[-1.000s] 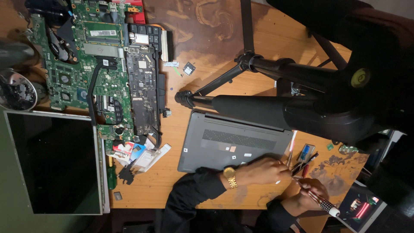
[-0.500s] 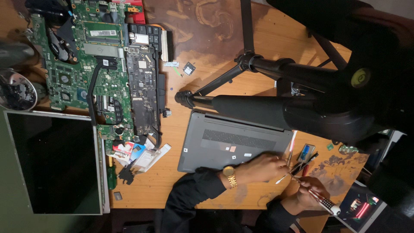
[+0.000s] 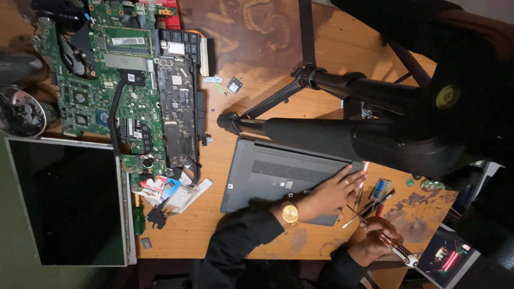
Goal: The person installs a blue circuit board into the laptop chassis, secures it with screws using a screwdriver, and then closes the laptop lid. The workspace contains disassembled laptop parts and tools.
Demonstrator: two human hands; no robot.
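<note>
While the grey laptop [image 3: 292, 179] lies underside up on the wooden counter [image 3: 332, 59], it is steadied by the left hand [image 3: 334, 192], which is laid flat on its near corner with the fingers spread wide and nothing gripped. A gold wristwatch [image 3: 290, 213] is worn on that wrist. The right hand [image 3: 375, 241], just beside the left and off the laptop's edge, is closed around a screwdriver [image 3: 396, 249] with a striped handle. Between the two hands a cluster of loose slim tools [image 3: 369, 203] is seen on the counter, touching or nearly touching the laptop's edge. Well apart from both hands, on the far side of the left arm, bare green circuit boards [image 3: 123, 91] and a detached display panel [image 3: 64, 200] are laid out. A dark tripod [image 3: 342, 134] is stood over the laptop, close above the left hand.

Risks judged from this position: the loose tools could be swept off the counter by either hand, since they lie directly between them; the laptop could slide if the flat palm is lifted; the tripod leg could be knocked by a raised left hand, and the small screws would then be hard to find in the dim light
</note>
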